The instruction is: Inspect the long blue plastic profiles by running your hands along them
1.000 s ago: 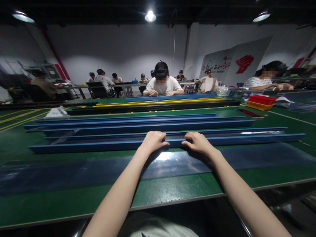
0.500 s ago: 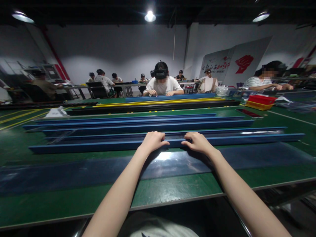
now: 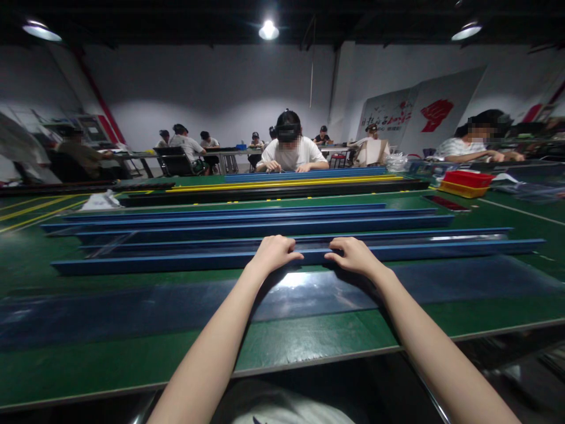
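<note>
A long blue channel strip (image 3: 154, 261) with raised edges lies crosswise on the green table in front of me. My left hand (image 3: 274, 252) grips its near edge around the middle, thumb on my side and fingers bent over into the channel. A short gap to the right, my right hand (image 3: 352, 253) holds the same edge in the same way, its thumb pointing at the other one. Both sets of fingertips are hidden behind the edge. Under my forearms a clear plastic sheet (image 3: 176, 303) lies flat, reflecting the lamp.
More blue strips (image 3: 265, 225) lie parallel beyond, then black and yellow ones (image 3: 282, 184). On the right are a phone (image 3: 445, 203) and red and yellow trays (image 3: 467, 182). A co-worker (image 3: 291, 147) sits opposite. The table's front edge (image 3: 318, 357) runs below my arms.
My hands and the blue strips stay where they were. At the far left, a person in light clothing has moved further into view.
</note>
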`<state>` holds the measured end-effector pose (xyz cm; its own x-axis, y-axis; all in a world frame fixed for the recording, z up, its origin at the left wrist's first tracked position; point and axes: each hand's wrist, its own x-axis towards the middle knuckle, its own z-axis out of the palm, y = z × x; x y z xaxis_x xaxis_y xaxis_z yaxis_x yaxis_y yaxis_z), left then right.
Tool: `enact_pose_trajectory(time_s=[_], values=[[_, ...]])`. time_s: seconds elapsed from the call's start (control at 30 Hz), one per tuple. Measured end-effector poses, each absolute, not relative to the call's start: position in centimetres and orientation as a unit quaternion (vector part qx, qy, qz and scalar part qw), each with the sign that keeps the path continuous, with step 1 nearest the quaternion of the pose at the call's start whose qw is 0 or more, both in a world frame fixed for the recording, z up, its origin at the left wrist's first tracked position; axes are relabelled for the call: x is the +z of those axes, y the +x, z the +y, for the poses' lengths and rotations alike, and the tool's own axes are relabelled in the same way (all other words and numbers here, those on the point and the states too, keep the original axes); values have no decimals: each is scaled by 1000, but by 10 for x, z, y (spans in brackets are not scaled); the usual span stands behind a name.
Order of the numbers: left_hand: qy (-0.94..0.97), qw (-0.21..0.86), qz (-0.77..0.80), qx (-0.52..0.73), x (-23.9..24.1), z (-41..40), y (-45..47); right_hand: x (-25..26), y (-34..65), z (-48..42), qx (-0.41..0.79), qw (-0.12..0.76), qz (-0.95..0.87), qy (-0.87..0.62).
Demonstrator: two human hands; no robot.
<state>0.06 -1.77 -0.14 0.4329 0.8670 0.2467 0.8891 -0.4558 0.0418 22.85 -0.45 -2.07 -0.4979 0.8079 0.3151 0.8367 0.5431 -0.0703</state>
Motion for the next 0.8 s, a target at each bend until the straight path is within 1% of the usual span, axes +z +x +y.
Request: enact_pose_trajectory(time_s=[0.3,0.8], values=[[-844,53,-519,-123,-4,-17,1,-21,229,-4,-46,161,-860,-481],[-857,56,-496,-130,-8,-17,0,-16,230,-7,-72,135,-844,-514]])
